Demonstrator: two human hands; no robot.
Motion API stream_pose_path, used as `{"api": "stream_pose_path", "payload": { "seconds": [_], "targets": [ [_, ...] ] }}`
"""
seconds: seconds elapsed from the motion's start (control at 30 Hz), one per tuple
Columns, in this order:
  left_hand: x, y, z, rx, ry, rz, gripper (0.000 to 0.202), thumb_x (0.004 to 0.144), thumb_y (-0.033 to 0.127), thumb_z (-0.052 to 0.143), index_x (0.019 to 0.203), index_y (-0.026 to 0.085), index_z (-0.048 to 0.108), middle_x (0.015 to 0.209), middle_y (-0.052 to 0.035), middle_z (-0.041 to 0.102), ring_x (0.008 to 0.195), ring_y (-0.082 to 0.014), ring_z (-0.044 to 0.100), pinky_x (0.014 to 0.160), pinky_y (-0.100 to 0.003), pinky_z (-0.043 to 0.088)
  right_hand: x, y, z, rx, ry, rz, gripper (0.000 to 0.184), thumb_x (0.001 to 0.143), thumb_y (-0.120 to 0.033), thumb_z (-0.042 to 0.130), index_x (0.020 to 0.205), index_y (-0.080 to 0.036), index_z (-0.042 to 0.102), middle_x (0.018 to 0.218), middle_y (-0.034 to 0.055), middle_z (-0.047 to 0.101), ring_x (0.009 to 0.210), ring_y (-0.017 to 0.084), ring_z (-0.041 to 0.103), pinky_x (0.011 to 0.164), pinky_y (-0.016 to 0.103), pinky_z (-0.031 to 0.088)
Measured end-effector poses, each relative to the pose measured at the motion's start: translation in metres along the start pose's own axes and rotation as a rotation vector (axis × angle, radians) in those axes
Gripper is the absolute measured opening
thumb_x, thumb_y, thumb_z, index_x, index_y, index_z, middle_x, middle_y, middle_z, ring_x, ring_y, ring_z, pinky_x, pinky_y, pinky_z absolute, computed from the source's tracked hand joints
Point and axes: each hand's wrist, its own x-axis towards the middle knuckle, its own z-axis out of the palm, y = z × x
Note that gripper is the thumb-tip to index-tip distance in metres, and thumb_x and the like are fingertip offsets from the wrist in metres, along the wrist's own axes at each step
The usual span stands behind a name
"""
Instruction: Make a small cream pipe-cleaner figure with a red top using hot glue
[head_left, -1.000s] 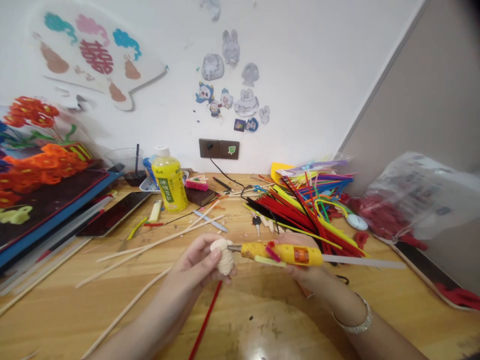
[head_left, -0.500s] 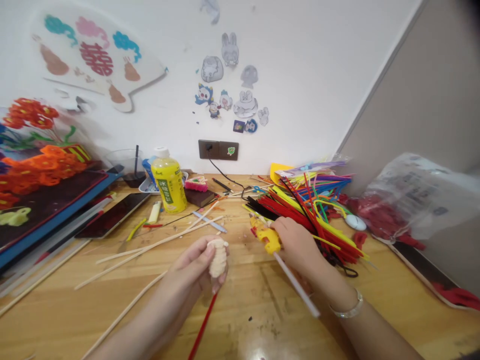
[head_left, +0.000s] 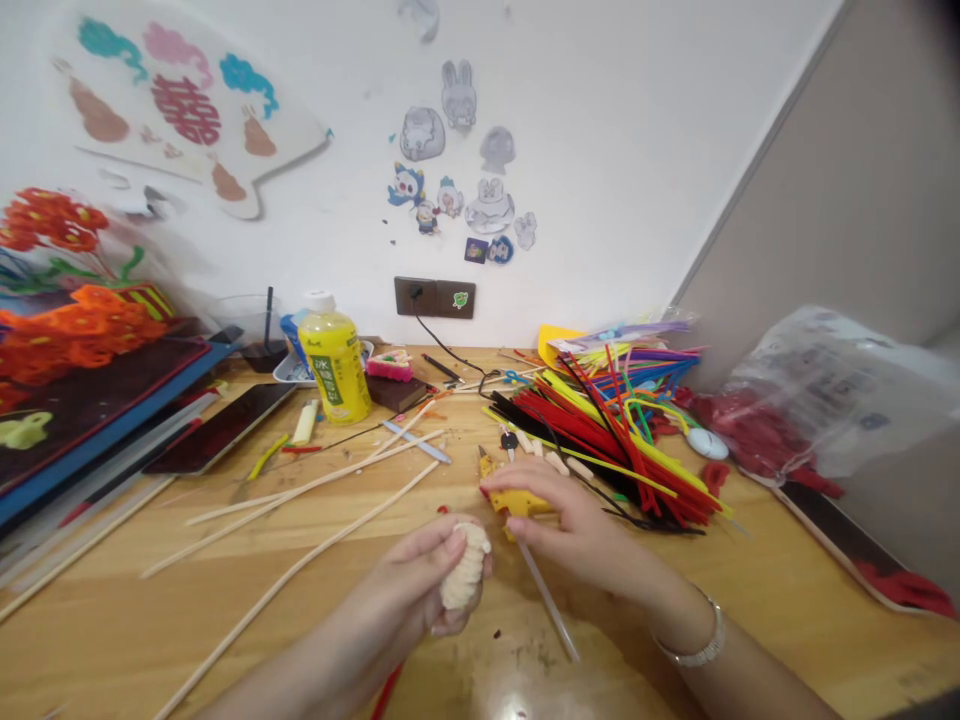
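Note:
My left hand (head_left: 424, 585) is closed round a small cream ribbed pipe-cleaner coil (head_left: 466, 570), held just above the wooden table (head_left: 225, 610). A red pipe cleaner (head_left: 384, 695) pokes out below that hand. My right hand (head_left: 570, 520) rests on a yellow glue gun (head_left: 517, 495) that lies on the table, nozzle pointing away from me. Its fingers lie loosely over the gun's body. A clear glue stick (head_left: 547, 605) sticks out of the gun's back toward me.
A heap of coloured pipe cleaners (head_left: 622, 420) lies right of the gun. Long wooden sticks (head_left: 300, 490) cross the table at left. A yellow drink bottle (head_left: 335, 362), a tablet (head_left: 217, 425), orange flower craft (head_left: 82, 330) and a plastic bag of red material (head_left: 810, 400) stand around.
My right hand swung the glue gun away from the coil and laid it down on the table. My left hand brought the coil lower and nearer to me.

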Motion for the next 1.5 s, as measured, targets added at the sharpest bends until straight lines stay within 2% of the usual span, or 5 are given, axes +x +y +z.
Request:
{"api": "stream_pose_path", "payload": {
  "seconds": [0.13, 0.3, 0.77, 0.93, 1.5],
  "targets": [
    [0.0, -0.005, 0.002, -0.003, 0.021, -0.062, 0.027, 0.068, 0.038, 0.072, 0.08, 0.014, 0.067, 0.064, 0.0002, 0.055, 0.052, -0.0075, 0.038, 0.046, -0.019, 0.024, 0.001, -0.014, 0.013, 0.349, 0.021, -0.04, 0.02, 0.082, -0.037, 0.06, 0.094, -0.023, 0.068, 0.095, 0.0037, 0.068, 0.094, 0.017, 0.06, 0.089, 0.034, 0.042],
    [-0.001, -0.006, 0.003, 0.003, 0.037, -0.056, 0.024, 0.069, 0.036, 0.071, 0.079, 0.014, 0.068, 0.062, 0.0003, 0.054, 0.051, -0.0078, 0.037, 0.046, -0.019, 0.024, -0.002, -0.008, 0.024, 0.583, 0.062, 0.115, 0.017, 0.071, -0.033, 0.071, 0.085, -0.023, 0.072, 0.087, 0.0034, 0.068, 0.085, 0.016, 0.062, 0.082, 0.031, 0.047],
    [0.0, -0.002, 0.01, 0.104, 0.132, 0.048, 0.021, 0.064, 0.036, 0.073, 0.066, 0.015, 0.071, 0.054, 0.0024, 0.048, 0.05, -0.0098, 0.034, 0.046, -0.021, 0.024, -0.003, -0.018, 0.025, 0.272, 0.216, -0.079, 0.012, 0.075, -0.013, 0.065, 0.084, -0.02, 0.07, 0.083, 0.0039, 0.07, 0.081, 0.015, 0.063, 0.079, 0.031, 0.047],
    [-0.001, 0.0, 0.008, 0.112, 0.114, 0.04, 0.016, 0.061, 0.03, 0.074, 0.067, 0.016, 0.072, 0.054, 0.0021, 0.049, 0.052, -0.0108, 0.034, 0.047, -0.022, 0.024, -0.004, -0.019, 0.024, 0.223, 0.194, -0.018, 0.017, 0.077, -0.017, 0.063, 0.094, -0.021, 0.066, 0.089, 0.0042, 0.067, 0.085, 0.016, 0.061, 0.079, 0.032, 0.047],
    [0.005, -0.001, -0.004, 0.333, 0.059, 0.035, 0.02, 0.069, 0.036, 0.067, 0.065, 0.016, 0.069, 0.055, 0.0028, 0.046, 0.053, -0.0116, 0.031, 0.047, -0.022, 0.021, -0.006, -0.018, 0.024, 0.192, 0.165, -0.037, 0.009, 0.073, -0.012, 0.065, 0.078, -0.019, 0.065, 0.085, 0.0039, 0.069, 0.08, 0.014, 0.063, 0.075, 0.028, 0.049]
  ]
}}
